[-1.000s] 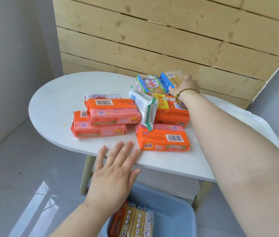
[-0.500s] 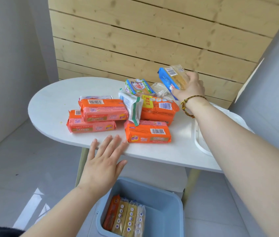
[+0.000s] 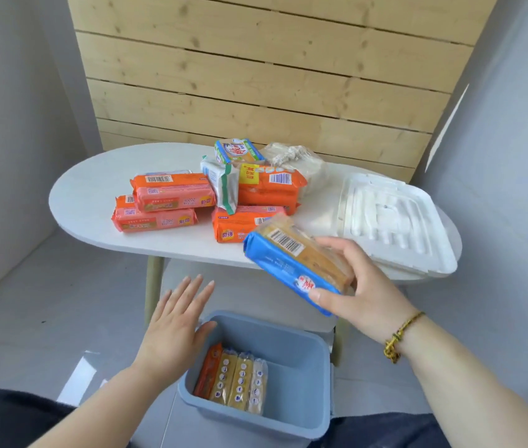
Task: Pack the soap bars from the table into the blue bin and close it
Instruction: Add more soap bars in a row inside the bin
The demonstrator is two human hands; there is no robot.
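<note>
My right hand (image 3: 363, 286) grips a blue-and-yellow soap pack (image 3: 288, 260) in the air, tilted, past the table's front edge and above the blue bin (image 3: 301, 363). The bin stands open on the floor with several soap packs (image 3: 233, 379) lined up along its left side. My left hand (image 3: 175, 328) is flat, fingers apart, resting at the bin's left rim and holding nothing. On the white oval table (image 3: 94, 195) lie several orange soap packs (image 3: 165, 202), a white-and-green pack (image 3: 222, 182) and a blue-green pack (image 3: 236, 151).
A white moulded lid-like tray (image 3: 395, 221) lies on the table's right end. A clear plastic bag (image 3: 295, 160) sits behind the packs. Wooden plank wall behind, grey walls on both sides, grey tiled floor below. My dark-trousered knees flank the bin.
My right hand lifted the blue-and-yellow pack from the back of the pile and brought it toward me over the bin. My left hand came off the table edge down to the bin's rim.
</note>
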